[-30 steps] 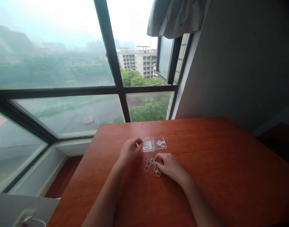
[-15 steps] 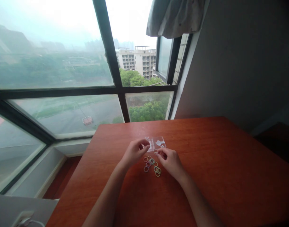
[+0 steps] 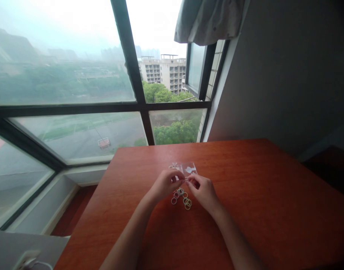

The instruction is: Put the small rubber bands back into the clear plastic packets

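Note:
My left hand [image 3: 168, 184] and my right hand [image 3: 200, 187] meet fingertip to fingertip above the table. Pinched between the right fingertips is a small pale ring [image 3: 186, 180], like a little hair tie; the left thumb and forefinger are closed at its other side. Fingers hide most of it. Just beyond the hands lies an open clear plastic box [image 3: 189, 167] with a white marking, its left part covered by my left hand and holding small pale pieces [image 3: 174, 165]. On the near side, several loose pastel rings [image 3: 185, 195] are scattered, some overlapping.
The reddish-brown wooden table [image 3: 259, 187] reaches to the window [image 3: 99, 108] with its dark frame. A grey curtain [image 3: 208, 22] hangs at the upper right, beside a dark wall [image 3: 273, 75]. A white cable [image 3: 38, 264] shows at the lower left.
My left hand has moved right and slightly down from over the box to the ring in my right fingers, now covering some of the loose rings. The right hand has barely moved.

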Demonstrator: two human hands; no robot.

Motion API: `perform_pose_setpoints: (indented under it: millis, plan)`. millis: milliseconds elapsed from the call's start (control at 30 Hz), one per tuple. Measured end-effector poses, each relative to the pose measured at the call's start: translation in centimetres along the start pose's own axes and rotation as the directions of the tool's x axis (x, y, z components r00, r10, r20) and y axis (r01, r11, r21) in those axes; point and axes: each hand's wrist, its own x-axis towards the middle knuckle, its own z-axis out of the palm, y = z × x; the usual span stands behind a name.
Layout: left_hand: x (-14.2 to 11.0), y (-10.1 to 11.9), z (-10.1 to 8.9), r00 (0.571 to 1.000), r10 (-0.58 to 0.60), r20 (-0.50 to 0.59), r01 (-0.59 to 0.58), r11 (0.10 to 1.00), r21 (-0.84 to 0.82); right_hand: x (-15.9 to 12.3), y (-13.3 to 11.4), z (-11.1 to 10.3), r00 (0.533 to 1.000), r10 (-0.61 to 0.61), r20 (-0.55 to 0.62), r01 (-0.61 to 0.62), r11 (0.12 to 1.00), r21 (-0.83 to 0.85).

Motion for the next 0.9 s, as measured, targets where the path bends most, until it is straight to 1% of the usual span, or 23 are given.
perform_pose_setpoints:
  millis: [133,233,300,400,500,600,900]
  plan:
    - [0.0,-0.2,-0.2,1.000,-0.011,-0.029,0.011,1.000,0.015,0.0,0.0,0.0,1.000,-0.002,0.010,0.002,1.000,-0.005]
    - [0.0,-1.1,-0.8,0.990,-0.036,-0.136,0.041,0.998,0.037,-0.1,0.0,0.0,1.000,-0.001,0.001,0.001,1.000,-0.023]
    - [0.0,-2.0,-1.3,0.973,-0.056,-0.225,0.074,0.995,0.071,0.0,0.0,0.0,1.000,0.000,-0.003,0.000,1.000,-0.031]
    - [-0.1,-3.1,-2.1,0.954,-0.079,-0.289,0.129,0.979,0.159,0.0,0.0,0.0,1.000,-0.002,0.007,0.002,0.999,-0.041]
    - [-0.2,-3.8,-2.3,0.953,-0.100,-0.285,0.173,0.954,0.245,0.0,0.1,0.1,1.000,0.002,0.015,-0.001,0.999,-0.053]
    - [-0.3,-3.9,-2.2,0.960,-0.114,-0.257,0.189,0.938,0.290,0.0,0.3,0.2,1.000,0.003,0.010,-0.002,0.998,-0.069]
    - [-0.4,-3.7,-2.2,0.960,-0.111,-0.258,0.193,0.928,0.319,-0.1,0.6,0.3,0.999,0.018,0.028,-0.015,0.994,-0.105]
